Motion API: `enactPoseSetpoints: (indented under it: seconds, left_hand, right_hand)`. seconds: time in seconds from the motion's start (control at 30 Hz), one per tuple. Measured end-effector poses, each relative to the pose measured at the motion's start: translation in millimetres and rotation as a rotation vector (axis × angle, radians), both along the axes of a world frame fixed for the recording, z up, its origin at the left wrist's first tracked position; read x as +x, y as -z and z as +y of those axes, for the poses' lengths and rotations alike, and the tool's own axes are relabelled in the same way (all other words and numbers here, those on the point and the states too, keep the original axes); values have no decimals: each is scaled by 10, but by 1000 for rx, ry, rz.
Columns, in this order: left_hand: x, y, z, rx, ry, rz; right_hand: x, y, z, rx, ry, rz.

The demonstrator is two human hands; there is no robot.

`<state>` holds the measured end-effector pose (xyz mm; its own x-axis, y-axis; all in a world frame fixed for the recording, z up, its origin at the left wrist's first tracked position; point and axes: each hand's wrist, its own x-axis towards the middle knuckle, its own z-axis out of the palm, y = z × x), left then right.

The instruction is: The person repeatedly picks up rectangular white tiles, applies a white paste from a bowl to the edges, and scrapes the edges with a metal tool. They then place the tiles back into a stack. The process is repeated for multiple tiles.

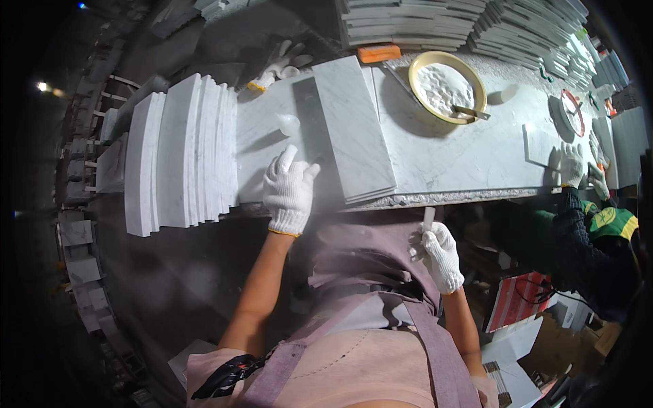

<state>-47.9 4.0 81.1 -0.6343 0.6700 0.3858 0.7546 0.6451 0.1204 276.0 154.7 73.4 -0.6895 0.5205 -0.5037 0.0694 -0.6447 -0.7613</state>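
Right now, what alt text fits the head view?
A person's gloved left hand rests on marble slabs on a workbench; the gloved right hand holds a small scraper below its edge. A yellow bowl of white paste sits behind.

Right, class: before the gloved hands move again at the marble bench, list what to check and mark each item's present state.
1. Left hand gloved and resting on the marble slab: ok.
2. Right hand gripping the small pale scraper below the bench edge: ok.
3. Stack of curved marble pieces within the bench edge: not ok, it overhangs.
4. Yellow bowl of white paste within reach: ok.
5. Co-worker's gloved hand apart from the slab: ok.
6. Slab surface clean: cannot tell.
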Motion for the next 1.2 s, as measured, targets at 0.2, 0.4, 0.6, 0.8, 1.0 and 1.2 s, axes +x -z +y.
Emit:
enactPoseSetpoints:
  seconds: [0.2, 0.4, 0.6, 0.8, 1.0, 1.2]
  left_hand:
    - [145, -87, 410, 165, 326, -40]
    - [-530, -6, 1403, -181, 448, 27]
    - [-503, -71, 1509, -393, 512, 46]
    - [851, -9, 349, -363, 967, -327]
    - [1103, -240, -130, 130, 554, -648]
    - [942, -225, -111, 386, 91, -810]
  right_hand:
    - [-115, 59, -52, -20, 159, 107]
    - [-114, 16, 42, 112, 95, 25]
    - [-35, -5, 49, 90, 149, -23]
    - [-227, -106, 121, 127, 58, -83]
    - [-541, -322, 256, 233, -34, -123]
    - [-846, -79, 142, 293, -102, 47]
